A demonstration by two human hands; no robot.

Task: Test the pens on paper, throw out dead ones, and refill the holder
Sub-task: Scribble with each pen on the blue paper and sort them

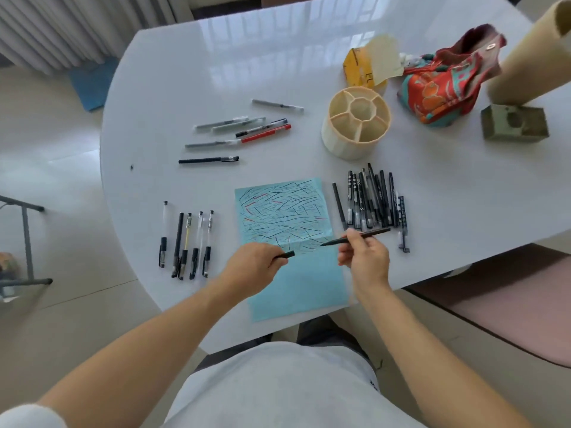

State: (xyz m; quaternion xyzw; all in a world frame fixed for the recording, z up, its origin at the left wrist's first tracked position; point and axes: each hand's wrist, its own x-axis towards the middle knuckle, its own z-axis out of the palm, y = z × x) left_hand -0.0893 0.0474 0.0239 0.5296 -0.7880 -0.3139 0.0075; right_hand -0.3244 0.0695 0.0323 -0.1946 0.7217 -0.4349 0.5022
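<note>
A light blue paper lies at the table's near edge, its upper half covered in black and red test strokes. My right hand pinches an uncapped black pen, tip pointing left over the paper. My left hand grips the pen's black cap just above the paper. The cream pen holder with its divided compartments stands behind the paper. A bundle of black pens lies right of the paper. A row of several capped pens lies to its left, and more pens lie farther back.
A red patterned cloth bag, a yellow packet, a cardboard tube and a grey block crowd the table's far right. A single black pen lies left of centre. A chair frame stands on the floor at left.
</note>
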